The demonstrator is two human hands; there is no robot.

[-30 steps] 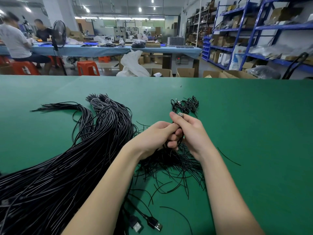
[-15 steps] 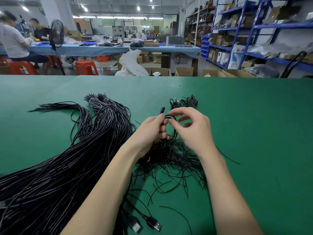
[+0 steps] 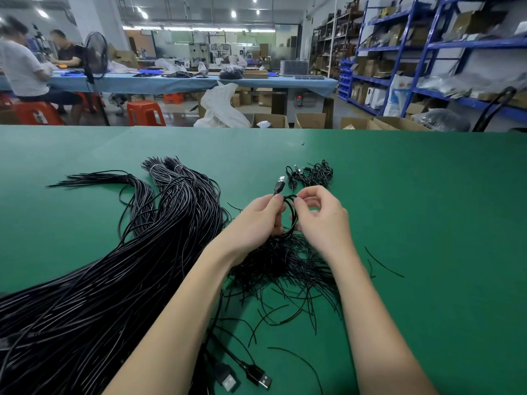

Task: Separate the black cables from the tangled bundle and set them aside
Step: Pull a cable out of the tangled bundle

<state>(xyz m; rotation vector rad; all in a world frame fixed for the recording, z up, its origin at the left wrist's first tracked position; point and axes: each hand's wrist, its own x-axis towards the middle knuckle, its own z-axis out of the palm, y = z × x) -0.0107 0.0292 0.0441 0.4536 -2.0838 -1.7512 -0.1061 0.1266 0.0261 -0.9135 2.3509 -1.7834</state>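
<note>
Over the green table (image 3: 427, 195) the person's two hands meet just above a loose tangle of thin black wires (image 3: 285, 269). The left hand (image 3: 256, 220) pinches a black USB cable (image 3: 292, 215) just below its plug (image 3: 280, 183), which sticks up and away with its metal end showing. The right hand (image 3: 319, 220) has thumb and forefinger closed on the top of the same cable's coiled loop, which hangs between the two hands. Just beyond them, a small heap of coiled black cables (image 3: 310, 175) lies apart on the mat. To the left, a thick long bundle of black cables (image 3: 114, 266) sweeps across the table. Near the bottom edge, two more USB plugs (image 3: 245, 377) lie between the forearms.
</note>
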